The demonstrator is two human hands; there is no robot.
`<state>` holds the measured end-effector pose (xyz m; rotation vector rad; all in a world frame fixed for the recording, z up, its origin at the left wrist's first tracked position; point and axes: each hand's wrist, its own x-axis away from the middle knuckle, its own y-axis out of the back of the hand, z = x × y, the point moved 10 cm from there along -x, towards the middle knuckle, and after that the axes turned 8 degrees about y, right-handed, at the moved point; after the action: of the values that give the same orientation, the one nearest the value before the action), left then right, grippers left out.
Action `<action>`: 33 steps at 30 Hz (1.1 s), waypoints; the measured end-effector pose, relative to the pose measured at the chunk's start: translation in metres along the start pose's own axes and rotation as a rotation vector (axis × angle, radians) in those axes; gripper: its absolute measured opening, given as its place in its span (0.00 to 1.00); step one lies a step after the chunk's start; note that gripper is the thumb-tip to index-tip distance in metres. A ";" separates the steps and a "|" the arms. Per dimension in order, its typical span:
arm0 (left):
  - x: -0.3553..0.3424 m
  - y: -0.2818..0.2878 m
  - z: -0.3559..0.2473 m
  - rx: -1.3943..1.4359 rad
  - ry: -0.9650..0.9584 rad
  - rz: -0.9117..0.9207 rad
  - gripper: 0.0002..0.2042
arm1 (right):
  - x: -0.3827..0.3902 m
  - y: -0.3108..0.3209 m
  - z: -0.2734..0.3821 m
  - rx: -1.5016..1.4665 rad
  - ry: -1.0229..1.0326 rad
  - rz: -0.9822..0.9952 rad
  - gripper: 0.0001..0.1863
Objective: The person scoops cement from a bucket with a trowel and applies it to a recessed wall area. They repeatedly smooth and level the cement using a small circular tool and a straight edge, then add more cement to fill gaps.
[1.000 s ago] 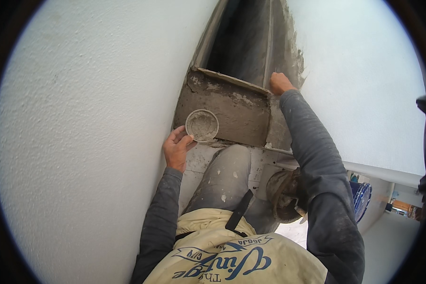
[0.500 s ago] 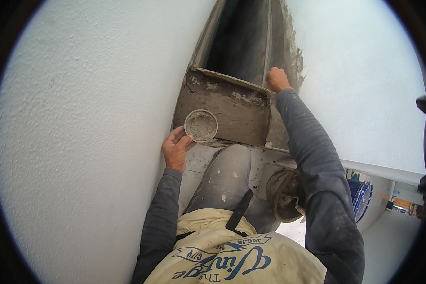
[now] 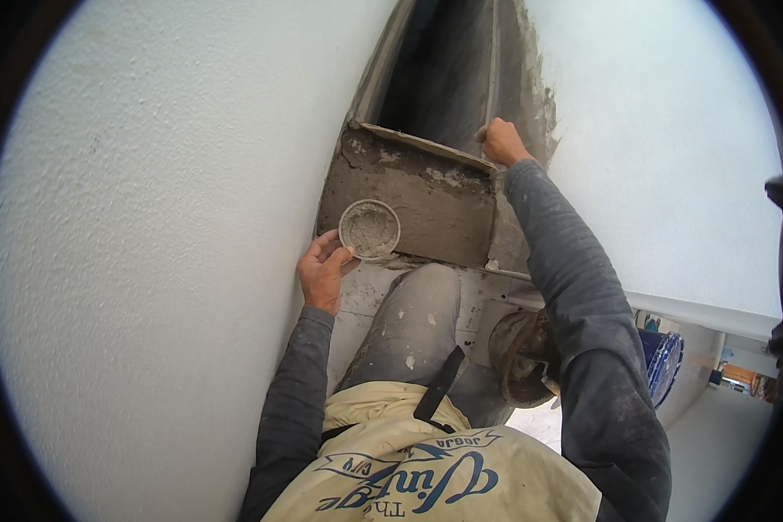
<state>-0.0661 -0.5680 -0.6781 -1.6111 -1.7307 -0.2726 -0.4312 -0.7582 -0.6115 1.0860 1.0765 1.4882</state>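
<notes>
My left hand (image 3: 324, 271) grips a small round container (image 3: 369, 228) of grey, wet-looking mix by its rim, just in front of a cement-smeared ledge (image 3: 435, 217). Higher up, my right hand (image 3: 501, 139) is closed beside the narrow vertical strip at the right of a dark recess (image 3: 431, 65); what its fingers hold is too small to make out. Rough grey cement lines the right side of the recess.
A textured white wall (image 3: 148, 244) fills the left, another white wall (image 3: 652, 148) the right. My bent leg is below the ledge on white tiles. A dirty bucket (image 3: 518, 357) and a blue bucket (image 3: 663, 365) stand at lower right.
My right hand and forearm have shifted slightly left and upward along the edge of the recess. My left hand and the container stay in nearly the same place.
</notes>
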 end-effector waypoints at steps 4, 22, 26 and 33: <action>0.000 0.000 0.000 -0.007 -0.004 -0.003 0.23 | -0.005 0.007 0.022 -0.189 0.001 -0.012 0.18; 0.003 -0.009 -0.006 0.018 -0.018 -0.017 0.23 | 0.095 0.020 0.244 -0.372 0.534 0.181 0.13; 0.006 -0.016 -0.009 -0.015 -0.008 -0.004 0.22 | 0.111 -0.018 0.267 -0.274 0.495 0.137 0.11; 0.006 -0.021 -0.009 -0.001 -0.003 0.026 0.22 | 0.104 -0.040 0.256 -0.306 0.431 0.173 0.07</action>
<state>-0.0822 -0.5729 -0.6607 -1.6345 -1.7111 -0.2590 -0.1894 -0.6219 -0.5837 0.6715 1.0113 2.0125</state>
